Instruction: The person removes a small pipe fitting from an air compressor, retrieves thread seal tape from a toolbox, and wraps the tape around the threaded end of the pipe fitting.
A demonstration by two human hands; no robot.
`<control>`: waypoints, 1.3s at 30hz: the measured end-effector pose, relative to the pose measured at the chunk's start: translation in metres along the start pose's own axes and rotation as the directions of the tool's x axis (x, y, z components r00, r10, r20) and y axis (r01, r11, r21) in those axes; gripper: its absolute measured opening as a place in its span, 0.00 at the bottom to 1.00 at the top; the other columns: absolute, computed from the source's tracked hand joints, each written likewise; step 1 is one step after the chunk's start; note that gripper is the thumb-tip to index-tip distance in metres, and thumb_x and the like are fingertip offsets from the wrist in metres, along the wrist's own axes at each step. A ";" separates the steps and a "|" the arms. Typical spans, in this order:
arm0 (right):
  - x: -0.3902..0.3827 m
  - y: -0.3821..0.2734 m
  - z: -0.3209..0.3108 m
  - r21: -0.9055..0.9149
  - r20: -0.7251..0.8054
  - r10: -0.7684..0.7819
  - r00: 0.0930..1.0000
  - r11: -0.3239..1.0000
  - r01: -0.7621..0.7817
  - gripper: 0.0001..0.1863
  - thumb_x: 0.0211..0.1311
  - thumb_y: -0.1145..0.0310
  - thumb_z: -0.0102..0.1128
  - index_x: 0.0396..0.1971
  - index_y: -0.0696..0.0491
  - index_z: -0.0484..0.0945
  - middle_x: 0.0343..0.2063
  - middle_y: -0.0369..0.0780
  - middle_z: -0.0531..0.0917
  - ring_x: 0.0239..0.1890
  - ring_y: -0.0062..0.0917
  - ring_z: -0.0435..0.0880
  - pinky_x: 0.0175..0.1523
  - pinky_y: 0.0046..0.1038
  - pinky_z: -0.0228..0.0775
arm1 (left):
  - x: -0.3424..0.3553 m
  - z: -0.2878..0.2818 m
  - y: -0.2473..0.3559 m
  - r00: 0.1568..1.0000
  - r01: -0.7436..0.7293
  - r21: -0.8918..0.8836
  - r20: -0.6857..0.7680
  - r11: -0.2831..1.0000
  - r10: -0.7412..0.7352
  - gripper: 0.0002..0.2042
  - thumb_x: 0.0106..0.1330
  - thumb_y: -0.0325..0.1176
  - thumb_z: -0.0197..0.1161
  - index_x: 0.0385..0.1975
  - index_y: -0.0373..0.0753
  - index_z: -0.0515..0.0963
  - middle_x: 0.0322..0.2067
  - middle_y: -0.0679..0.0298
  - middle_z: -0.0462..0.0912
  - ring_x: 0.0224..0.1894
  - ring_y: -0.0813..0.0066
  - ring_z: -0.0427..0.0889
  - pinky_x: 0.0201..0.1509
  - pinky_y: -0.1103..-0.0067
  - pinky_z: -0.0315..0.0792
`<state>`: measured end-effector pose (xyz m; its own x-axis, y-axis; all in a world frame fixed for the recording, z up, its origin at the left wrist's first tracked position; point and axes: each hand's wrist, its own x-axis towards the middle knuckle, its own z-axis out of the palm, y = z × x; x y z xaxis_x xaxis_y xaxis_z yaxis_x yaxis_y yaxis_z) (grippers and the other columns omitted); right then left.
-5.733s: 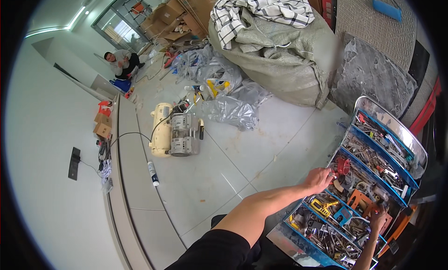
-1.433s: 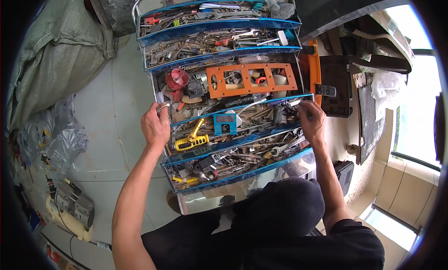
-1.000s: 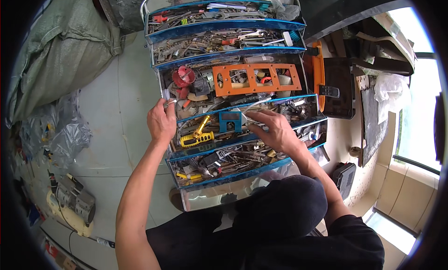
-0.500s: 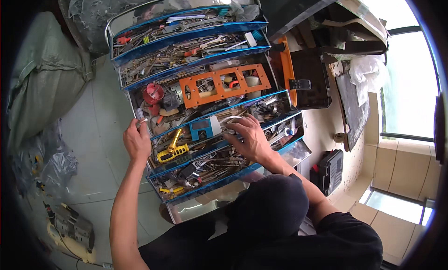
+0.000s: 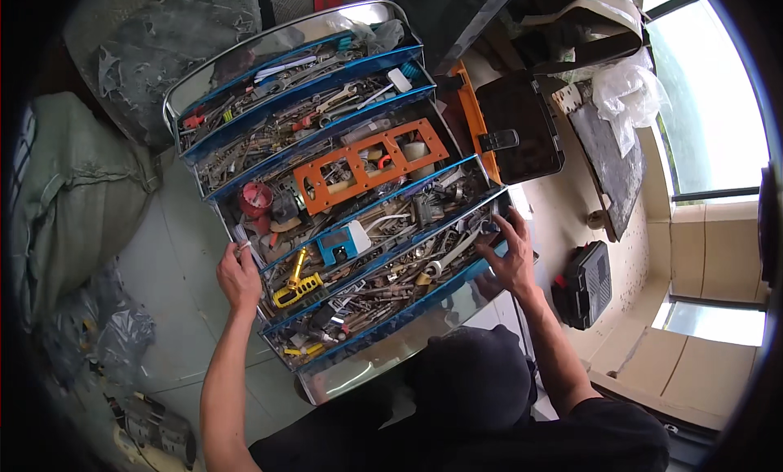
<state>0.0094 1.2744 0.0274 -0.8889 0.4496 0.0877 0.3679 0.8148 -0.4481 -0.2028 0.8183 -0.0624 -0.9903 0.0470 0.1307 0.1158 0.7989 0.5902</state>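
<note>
My left hand (image 5: 239, 278) is at the left edge of a metal toolbox (image 5: 375, 345) with stepped, blue-edged trays. Its thumb and fingers are closed on a small pale piece (image 5: 245, 245), too small to name. Over the right end of the nearest tray, my right hand (image 5: 510, 253) has its fingers curved and apart, with nothing seen in them. Near its fingertips lies a large wrench (image 5: 449, 260) among many metal tools. A blue and white tool (image 5: 344, 242) and a yellow slotted piece (image 5: 298, 292) sit in the trays to the left.
An orange frame with openings (image 5: 396, 150) lies across the middle tray. An open black and orange case (image 5: 522, 129) stands right of the toolbox, with a smaller black case (image 5: 582, 284) nearer. A green sack (image 5: 81, 195) and a power tool (image 5: 159, 431) are on the left.
My right hand has moved right, from beside the blue and white tool to the toolbox's right end. My left hand stays by the left edge with the small piece. The view has shifted.
</note>
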 end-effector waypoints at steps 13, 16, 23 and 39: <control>0.020 -0.008 0.020 -0.050 0.257 -0.039 0.966 0.997 0.054 0.49 0.40 0.47 0.80 0.63 0.54 0.73 0.73 0.52 0.60 0.74 0.52 0.55 0.74 0.51 0.49 | -0.029 -0.184 0.125 0.986 0.169 -0.582 0.086 0.795 -0.146 0.15 0.79 0.39 0.49 0.35 0.35 0.75 0.22 0.71 0.67 0.24 0.84 0.64 0.28 0.80 0.59; 0.016 -0.008 0.022 -0.092 0.156 -0.041 0.987 0.994 0.056 0.45 0.46 0.42 0.76 0.59 0.57 0.73 0.69 0.52 0.66 0.73 0.53 0.57 0.74 0.51 0.48 | -0.081 -0.246 0.170 0.973 0.225 -0.838 0.165 0.497 -0.162 0.17 0.82 0.44 0.45 0.36 0.38 0.73 0.22 0.71 0.64 0.24 0.83 0.60 0.30 0.82 0.58; 0.010 -0.012 0.034 -0.142 0.082 -0.052 0.995 0.988 0.064 0.44 0.49 0.41 0.73 0.60 0.57 0.74 0.69 0.50 0.67 0.74 0.49 0.58 0.74 0.50 0.47 | -0.168 -0.279 0.178 0.958 0.175 -0.981 0.189 -0.084 -0.218 0.18 0.84 0.44 0.41 0.42 0.36 0.71 0.19 0.69 0.60 0.19 0.82 0.56 0.18 0.83 0.58; -0.040 -0.132 0.058 0.404 0.155 -0.600 0.785 0.763 0.504 0.21 0.53 0.66 0.75 0.48 0.54 0.84 0.42 0.45 0.85 0.43 0.46 0.83 0.51 0.43 0.77 | -0.171 -0.271 0.196 0.896 0.091 -0.996 0.087 -0.011 -0.435 0.25 0.81 0.55 0.41 0.53 0.38 0.72 0.22 0.68 0.63 0.17 0.83 0.54 0.16 0.85 0.54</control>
<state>-0.0195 1.1272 0.0315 -0.9607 -0.1927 0.2000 -0.2774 0.7005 -0.6575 0.0095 0.8039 0.2468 -0.9447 -0.2530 -0.2085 -0.0152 -0.6014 0.7988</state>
